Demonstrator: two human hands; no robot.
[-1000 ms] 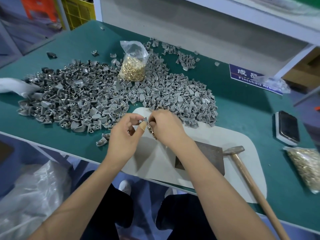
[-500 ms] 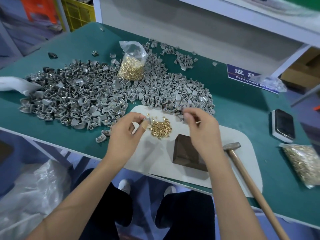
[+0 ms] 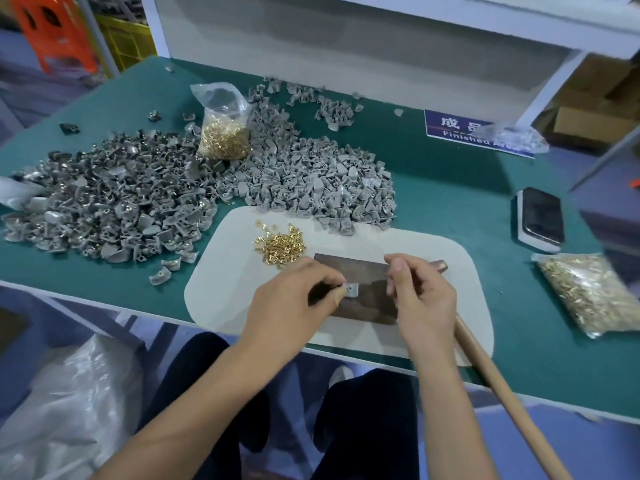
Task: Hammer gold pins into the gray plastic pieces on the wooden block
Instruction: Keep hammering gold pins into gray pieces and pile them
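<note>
We see matt gray plastic pieces (image 3: 194, 199) heaped at ten o'clock on the dull green felt-like tabletop (image 3: 450, 188). Shiny gold metal pins (image 3: 282, 244) lie on a smooth white mat (image 3: 221, 289). The hammer handle (image 3: 498, 386) is pale bare wood; the bag (image 3: 225, 126) is glossy clear plastic.

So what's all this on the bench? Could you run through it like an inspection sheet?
Surface: green bench with a white mat.
Job's things: wooden block on the mat; small gray piece on it; loose gold pins beside it; hammer lying to the right.
Clutter: heap of gray pieces, two bags of pins, a phone.
Hands: left hand pinches the gray piece; right hand has fingers curled, contents not visible.
Cables: nothing seen.
Surroundings: blue sign, cardboard boxes.
</note>
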